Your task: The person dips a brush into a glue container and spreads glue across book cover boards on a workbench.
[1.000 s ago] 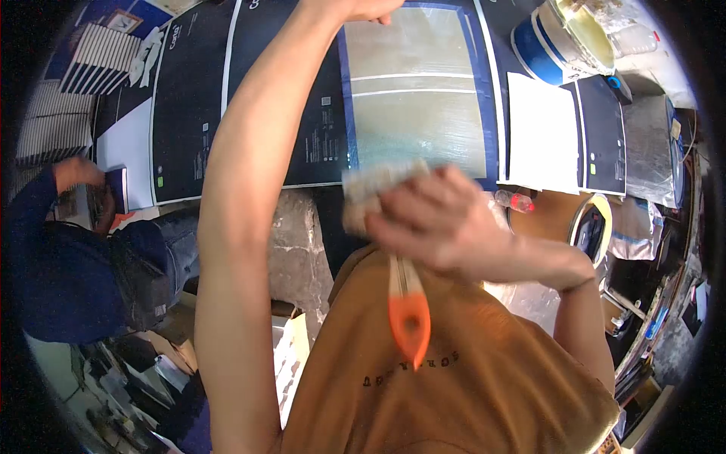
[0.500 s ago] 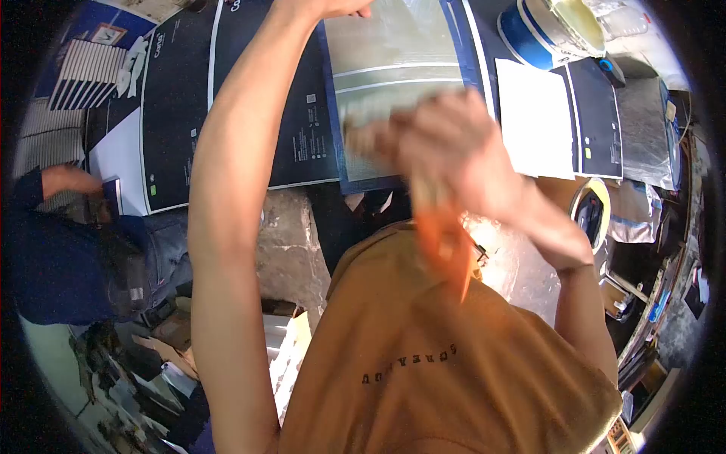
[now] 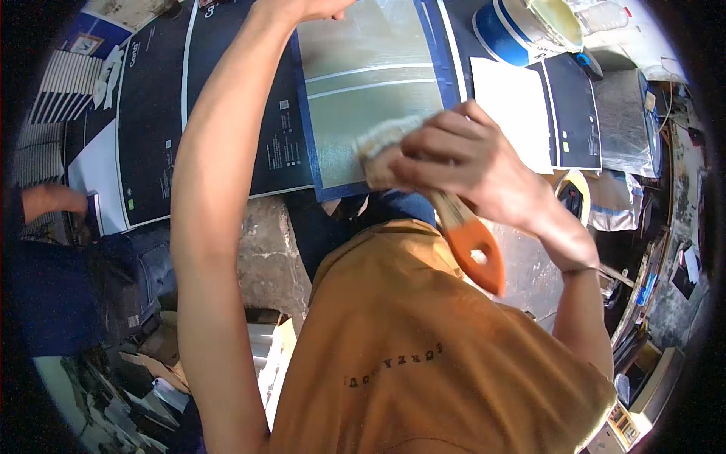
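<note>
My right hand (image 3: 465, 155) is closed round a wide paintbrush (image 3: 476, 253) with an orange handle end. Its pale, caked bristles (image 3: 386, 144) overlap the lower right part of a blue-edged sheet (image 3: 308, 144) in this view. On that sheet lie grey-green panels (image 3: 370, 53) with a wet sheen, divided by pale strips. My left hand (image 3: 306, 7) is at the sheet's top left, with most of its fingers cut off by the frame's upper edge.
Black printed sheets (image 3: 249, 98) cover the table. To the right lie white paper (image 3: 510, 113) and a blue-and-white bucket (image 3: 503, 34) with a coated rim. At the left, another person's hand (image 3: 53, 203) is beside white paper (image 3: 98, 181). Striped stacks (image 3: 64, 87) stand behind.
The view has shifted, so the table appears further left. My right hand and the brush have swung, the bristles now higher and the orange handle end further right. My left hand stays at the sheet's top.
</note>
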A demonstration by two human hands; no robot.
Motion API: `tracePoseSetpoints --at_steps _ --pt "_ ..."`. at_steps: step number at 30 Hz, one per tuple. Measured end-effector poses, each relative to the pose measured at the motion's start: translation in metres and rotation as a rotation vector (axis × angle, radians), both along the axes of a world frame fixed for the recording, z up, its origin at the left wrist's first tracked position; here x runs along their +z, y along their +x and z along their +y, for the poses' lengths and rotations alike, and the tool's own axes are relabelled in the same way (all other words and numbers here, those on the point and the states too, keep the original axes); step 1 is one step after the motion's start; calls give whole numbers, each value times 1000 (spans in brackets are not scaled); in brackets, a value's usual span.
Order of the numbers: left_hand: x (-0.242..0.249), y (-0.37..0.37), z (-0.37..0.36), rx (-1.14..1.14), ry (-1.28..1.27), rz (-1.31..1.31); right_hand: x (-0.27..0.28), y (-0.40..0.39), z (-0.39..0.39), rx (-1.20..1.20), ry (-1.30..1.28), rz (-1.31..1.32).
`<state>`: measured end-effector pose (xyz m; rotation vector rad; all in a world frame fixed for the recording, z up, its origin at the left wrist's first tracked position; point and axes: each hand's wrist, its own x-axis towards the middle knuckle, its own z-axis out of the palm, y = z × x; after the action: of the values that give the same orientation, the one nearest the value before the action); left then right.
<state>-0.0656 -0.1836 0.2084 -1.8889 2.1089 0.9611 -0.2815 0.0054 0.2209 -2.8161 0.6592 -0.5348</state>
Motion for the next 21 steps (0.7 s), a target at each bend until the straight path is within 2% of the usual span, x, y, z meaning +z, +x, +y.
tracePoseSetpoints --at_steps 1,4,5,8,10,11,14,20,21 --pt "0 -2 2 -2 -53 -22 -8 3 -4 -14 42 -4" --pt "-10 -1 5 9 -172 -77 -19 8 20 157 60 140" --pt "-13 0 4 19 -189 -76 -14 5 28 214 139 135" --pt "-9 -1 -1 23 -134 -75 6 -13 18 172 227 220" --pt "-2 -8 7 36 -119 -75 -1 -19 -16 10 -23 48" --pt "1 -12 14 56 -142 -80 1 -18 -33 -52 -35 19" --pt "3 -17 14 66 -160 -106 -26 -25 -74 26 -46 -55" --pt "0 -14 16 82 -170 -94 10 -63 -18 56 519 260" --pt "0 -14 15 81 -167 -99 21 -68 -7 63 516 320"
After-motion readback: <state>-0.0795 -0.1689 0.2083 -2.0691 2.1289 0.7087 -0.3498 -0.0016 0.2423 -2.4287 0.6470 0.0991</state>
